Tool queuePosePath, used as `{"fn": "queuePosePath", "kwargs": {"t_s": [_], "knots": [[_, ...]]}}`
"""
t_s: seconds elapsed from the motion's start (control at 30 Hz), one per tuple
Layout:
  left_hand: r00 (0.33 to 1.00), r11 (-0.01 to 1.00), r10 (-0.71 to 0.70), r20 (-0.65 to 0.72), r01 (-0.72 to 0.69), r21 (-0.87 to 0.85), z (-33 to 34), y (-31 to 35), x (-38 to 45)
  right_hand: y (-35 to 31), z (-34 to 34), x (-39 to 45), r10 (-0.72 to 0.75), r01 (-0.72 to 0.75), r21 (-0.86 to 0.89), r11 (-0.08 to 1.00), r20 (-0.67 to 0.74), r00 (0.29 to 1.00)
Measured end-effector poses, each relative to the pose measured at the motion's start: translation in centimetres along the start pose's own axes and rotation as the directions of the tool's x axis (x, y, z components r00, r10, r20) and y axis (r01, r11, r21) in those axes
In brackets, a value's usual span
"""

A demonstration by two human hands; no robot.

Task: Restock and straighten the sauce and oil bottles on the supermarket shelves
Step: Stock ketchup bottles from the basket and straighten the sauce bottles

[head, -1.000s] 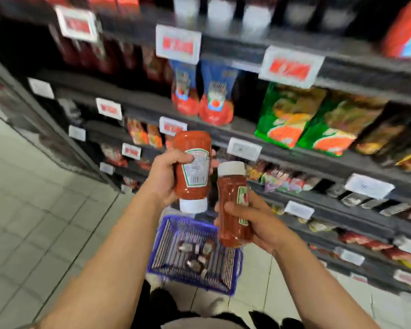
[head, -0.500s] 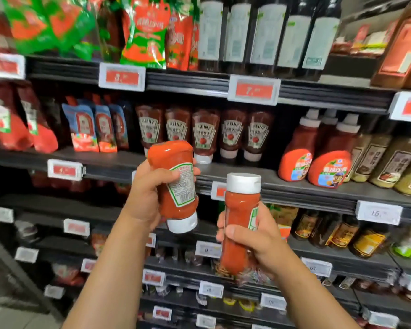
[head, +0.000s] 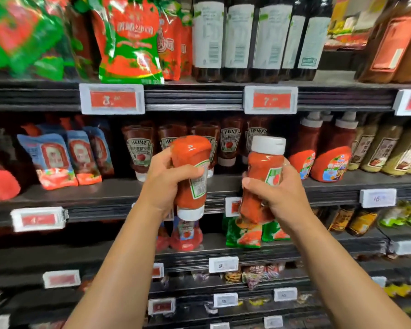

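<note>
Nearest me at centre frame, my left hand [head: 169, 184] grips a glossy red plastic squeeze bottle with its white cap pointing down [head: 191, 179], and my right hand [head: 274, 198] wraps a slimmer red sauce bottle with a ribbed white cap on top [head: 262, 179]. Both skins look slick and soft-walled, so I judge a hard squeeze could flex one loose and drop it. Behind them, mid-frame, the dark metal shelf [head: 105, 195] carries a row of dark-red cap-down ketchup bottles [head: 228, 143]; sliding mine in carelessly could topple those narrow-footed neighbours.
</note>
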State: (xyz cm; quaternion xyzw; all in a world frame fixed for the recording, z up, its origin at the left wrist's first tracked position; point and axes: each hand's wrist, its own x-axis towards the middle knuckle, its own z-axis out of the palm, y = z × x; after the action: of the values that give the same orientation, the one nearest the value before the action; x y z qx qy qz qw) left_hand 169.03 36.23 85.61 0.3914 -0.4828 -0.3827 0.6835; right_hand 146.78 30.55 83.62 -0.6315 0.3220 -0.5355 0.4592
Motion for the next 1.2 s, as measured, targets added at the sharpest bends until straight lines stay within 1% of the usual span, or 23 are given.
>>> {"fn": "queuePosePath", "kwargs": {"t_s": [0.13,0.27,0.4,0.5,0.6,0.67,0.7,0.77,0.83,0.9,1.03,1.2], "knots": [[1.000,1.000,-0.010,-0.009,0.010,0.013,0.4,-1.2,0.9,0.7,-1.0,1.9,-0.012,0.009,-0.059,0.998,-0.055,0.998],[1.000,1.000,-0.013,-0.025,0.013,0.002,1.5,-2.0,1.8,1.1,-2.5,4.1,-0.040,0.034,-0.109,0.993,-0.056,0.998],[0.998,0.998,0.036,-0.045,-0.038,-0.041,2.5,-1.8,2.7,2.3,-3.5,6.1,-0.066,0.049,-0.257,0.965,-0.056,0.996],[0.993,0.996,0.088,-0.075,-0.087,0.015,2.5,-2.0,3.1,3.3,-3.6,6.7,-0.091,0.051,-0.365,0.929,-0.095,0.991],[0.989,0.992,0.117,-0.093,-0.112,0.062,2.4,-2.5,3.0,3.5,-3.8,6.5,-0.079,0.014,-0.448,0.894,-0.127,0.989],[0.986,0.989,0.137,-0.097,-0.131,0.062,2.2,-2.6,2.8,3.4,-3.9,6.2,-0.058,-0.014,-0.529,0.848,-0.119,0.991],[0.985,0.989,0.142,-0.097,-0.137,0.063,2.0,-2.6,2.7,3.3,-4.0,6.1,-0.051,-0.026,-0.593,0.805,-0.114,0.992],[0.984,0.986,0.142,-0.105,-0.131,0.102,1.8,-2.5,2.8,3.0,-3.8,6.0,-0.050,-0.043,-0.729,0.683,-0.105,0.993],[0.984,0.980,0.133,-0.120,-0.113,0.162,1.6,-2.6,2.8,2.6,-3.5,6.2,-0.039,-0.058,-0.809,0.585,-0.100,0.994],[0.985,0.978,0.123,-0.121,-0.099,0.183,1.4,-2.6,2.8,2.1,-3.2,6.2,-0.017,-0.072,-0.827,0.558,-0.098,0.995],[0.988,0.969,0.117,-0.096,-0.092,0.230,0.8,-2.4,2.6,1.9,-2.4,6.3,0.054,-0.108,-0.806,0.583,-0.093,0.994],[0.990,0.962,0.109,-0.093,-0.082,0.260,0.2,-2.1,2.5,1.4,-1.8,7.7,0.022,-0.149,-0.824,0.547,-0.164,0.986]]}}
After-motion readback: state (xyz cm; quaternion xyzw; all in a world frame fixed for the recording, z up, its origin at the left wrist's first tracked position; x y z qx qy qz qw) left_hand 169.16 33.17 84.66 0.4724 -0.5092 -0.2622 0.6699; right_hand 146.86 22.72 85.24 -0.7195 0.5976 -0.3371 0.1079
